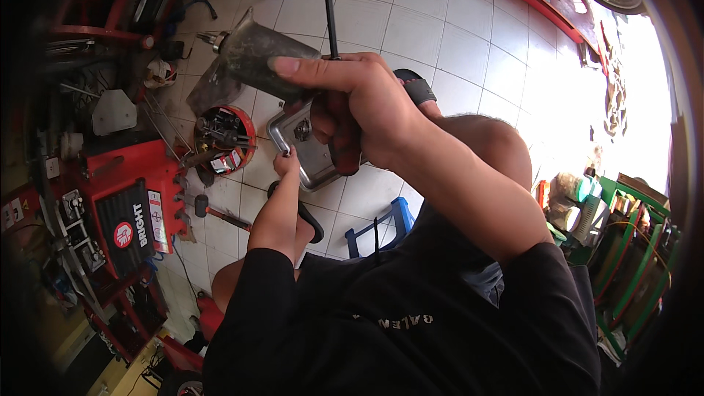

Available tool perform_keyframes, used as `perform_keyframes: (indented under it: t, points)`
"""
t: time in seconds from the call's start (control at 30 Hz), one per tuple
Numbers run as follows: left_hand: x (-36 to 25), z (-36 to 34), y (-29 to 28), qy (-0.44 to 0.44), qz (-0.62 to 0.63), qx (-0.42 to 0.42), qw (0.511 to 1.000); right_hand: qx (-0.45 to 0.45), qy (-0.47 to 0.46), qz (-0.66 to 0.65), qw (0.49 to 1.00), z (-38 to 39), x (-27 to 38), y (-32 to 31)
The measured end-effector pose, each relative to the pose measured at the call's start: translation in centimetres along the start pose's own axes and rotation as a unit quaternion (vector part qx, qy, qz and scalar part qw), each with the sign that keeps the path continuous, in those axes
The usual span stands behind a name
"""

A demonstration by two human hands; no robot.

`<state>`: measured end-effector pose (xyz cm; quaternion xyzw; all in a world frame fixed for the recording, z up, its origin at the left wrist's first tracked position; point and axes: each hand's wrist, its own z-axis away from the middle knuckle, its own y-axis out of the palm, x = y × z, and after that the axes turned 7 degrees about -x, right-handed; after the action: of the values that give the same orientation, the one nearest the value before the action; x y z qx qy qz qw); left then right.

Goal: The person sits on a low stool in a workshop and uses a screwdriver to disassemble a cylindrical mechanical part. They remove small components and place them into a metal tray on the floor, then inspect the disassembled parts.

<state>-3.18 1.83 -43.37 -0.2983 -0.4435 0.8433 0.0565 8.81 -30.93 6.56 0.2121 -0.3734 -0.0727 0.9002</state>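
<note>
My right hand (359,92) grips a pistol-shaped tool (268,55) with a scuffed grey barrel, a metal tip pointing left and a red and black grip. The thumb lies along the barrel, and the other fingers wrap the grip, partly hidden. A see-through greyish shape shows under the barrel; I cannot make out what it is. Lower down, my left hand (284,163) pinches the left rim of a shallow metal tray (301,180). A small round metal part (302,130) lies in the tray, whose right side is hidden behind my right hand and the tool.
Left of the tray stands a round red container (246,119) of metal parts. A hammer (224,214) lies below it, near a red tool cabinet (110,169). A blue stool (381,231) stands before me. A black rod (328,11) rises beyond my right hand. Green racks (623,249) stand right.
</note>
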Motion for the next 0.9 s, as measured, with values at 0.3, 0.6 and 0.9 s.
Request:
perform_keyframes:
  t: [0.3,0.6,0.9]
  points:
    - [-10.4,3.5,4.6,0.2,-0.189,-0.023,0.961,-0.068,-0.079,0.049,0.993,-1.6,1.5,-1.1]
    - [-7.2,-1.8,6.5,0.271,-0.121,0.033,0.954,-0.042,-0.024,0.036,0.998,-1.9,1.8,-1.8]
    - [-3.1,-4.6,6.8,-0.399,0.533,0.303,0.682,-0.049,-0.004,-0.006,0.999,-1.8,1.7,-2.0]
